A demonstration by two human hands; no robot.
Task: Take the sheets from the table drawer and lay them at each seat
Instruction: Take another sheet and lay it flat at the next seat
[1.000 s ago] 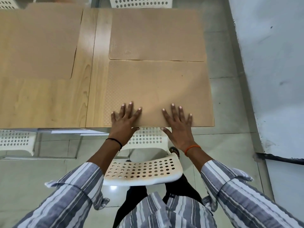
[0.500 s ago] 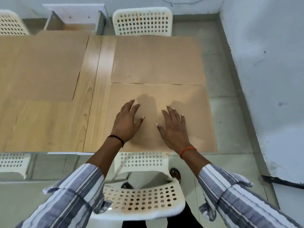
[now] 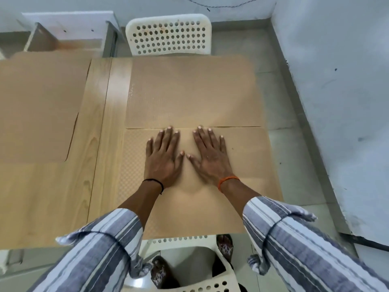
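Both our hands have slid forward: left hand (image 3: 163,159) and right hand (image 3: 210,158) press flat, gripping nothing, smoothing the near sheet (image 3: 248,175) beneath them; next, we lift off.

left sheet (image 3: 35,110) cut off by the frame edge; near chair (image 3: 202,279) mostly hidden

A light wooden table (image 3: 52,197) fills the left and middle of the frame, with a white perforated chair (image 3: 170,34) set at its upper edge and another (image 3: 202,285) seen at the bottom. Grey floor tiles (image 3: 294,144) are seen at the right, bordered by a pale scuffed wall (image 3: 347,102). An open white drawer (image 3: 63,34) is seen at the upper left.
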